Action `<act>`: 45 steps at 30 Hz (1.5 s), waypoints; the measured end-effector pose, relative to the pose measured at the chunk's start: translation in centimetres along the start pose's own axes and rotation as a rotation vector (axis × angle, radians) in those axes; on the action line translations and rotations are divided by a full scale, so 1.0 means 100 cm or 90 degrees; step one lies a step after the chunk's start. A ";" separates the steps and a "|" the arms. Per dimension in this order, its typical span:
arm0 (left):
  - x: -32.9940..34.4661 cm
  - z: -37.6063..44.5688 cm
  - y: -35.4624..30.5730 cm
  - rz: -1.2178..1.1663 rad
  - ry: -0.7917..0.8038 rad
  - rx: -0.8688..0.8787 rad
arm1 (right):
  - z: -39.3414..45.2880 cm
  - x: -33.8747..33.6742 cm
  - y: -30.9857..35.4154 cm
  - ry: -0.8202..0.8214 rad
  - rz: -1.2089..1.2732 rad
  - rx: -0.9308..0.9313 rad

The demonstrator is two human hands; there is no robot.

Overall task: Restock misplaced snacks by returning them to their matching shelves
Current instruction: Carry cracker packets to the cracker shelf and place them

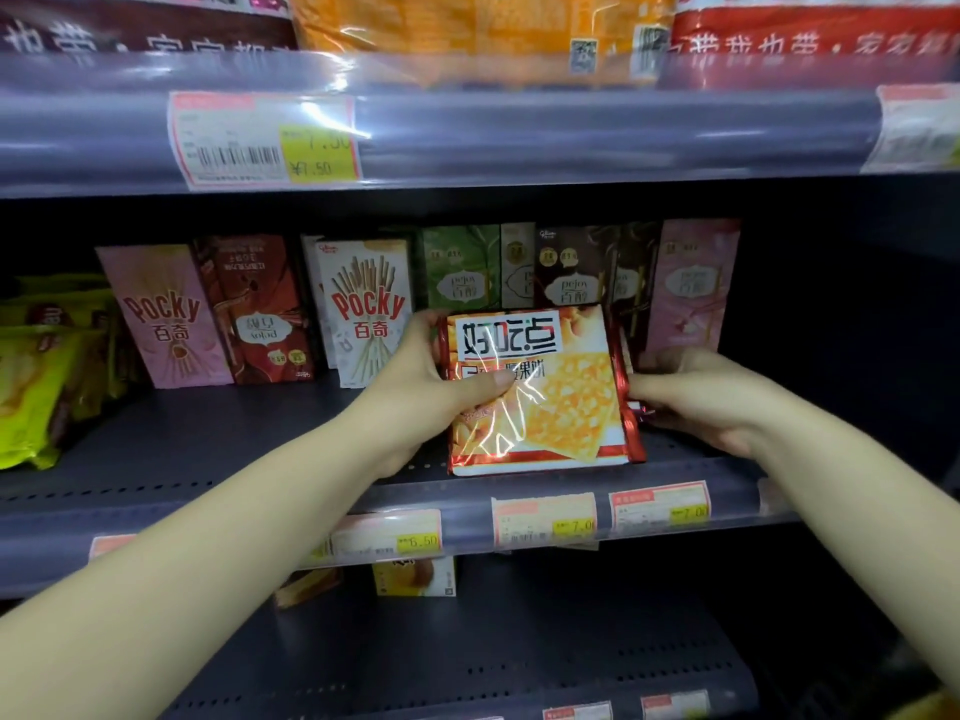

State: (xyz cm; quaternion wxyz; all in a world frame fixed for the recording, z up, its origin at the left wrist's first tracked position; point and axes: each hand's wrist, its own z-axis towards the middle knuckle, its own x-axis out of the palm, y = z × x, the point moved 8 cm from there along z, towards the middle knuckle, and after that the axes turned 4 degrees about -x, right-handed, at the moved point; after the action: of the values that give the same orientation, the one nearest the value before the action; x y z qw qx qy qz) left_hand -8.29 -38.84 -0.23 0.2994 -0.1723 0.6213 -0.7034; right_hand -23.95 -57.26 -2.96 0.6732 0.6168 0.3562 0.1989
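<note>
Standing a cracker packet (540,392) near the middle shelf (208,459) front, centre frame, the left hand (441,376) pinches its left edge and the right hand (691,397) grips its right seam. Whether it belongs before the Pocky boxes (363,309) is unclear; release remains.

Dim, soft-focus view (edges bowed), glare on the shelf strip (467,122).

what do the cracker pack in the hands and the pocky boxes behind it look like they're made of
Cracker pack: apparently thin glossy plastic film, given its bright crinkled glare streaks and red crimped edges. Pink Pocky box and white Pocky box: likely printed cardboard, flat-faced with sharp straight corners and little shine.
</note>
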 end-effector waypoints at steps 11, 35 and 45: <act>-0.052 -0.020 -0.003 0.049 -0.120 -0.006 | -0.005 0.007 0.013 -0.022 0.032 -0.125; -0.205 -0.261 0.009 -0.033 -0.598 0.129 | -0.083 0.150 0.044 0.293 0.322 -0.252; -0.292 -0.513 0.042 0.071 -0.932 0.037 | -0.176 0.394 0.049 0.604 0.355 -0.202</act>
State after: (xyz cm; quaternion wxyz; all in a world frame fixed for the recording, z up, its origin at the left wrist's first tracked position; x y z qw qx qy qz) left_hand -16.69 19.02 -9.23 0.6774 -0.5579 0.2515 -0.4081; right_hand -9.58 -16.47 -7.20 0.4463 0.4220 0.4086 0.6751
